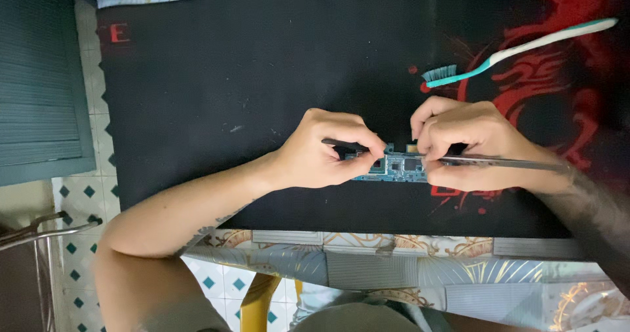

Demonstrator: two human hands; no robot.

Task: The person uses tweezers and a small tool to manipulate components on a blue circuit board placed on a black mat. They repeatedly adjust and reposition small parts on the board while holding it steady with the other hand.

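Note:
A small blue circuit board point(397, 166) lies on the black mat point(230, 76) near its front edge. My left hand point(321, 153) pinches the board's left end, and a thin dark tool sticks out under its fingers. My right hand point(469, 145) rests on the board's right end and grips a pair of slim metal tweezers point(505, 164), whose shaft runs to the right along my wrist. The tweezer tips are hidden by my fingers over the board.
A white and teal toothbrush point(518, 48) lies on the mat behind my right hand. The mat has a red pattern on its right side. A patterned tablecloth point(394, 260) shows at the table's front edge. Tiled floor and a metal frame point(39, 233) are at left.

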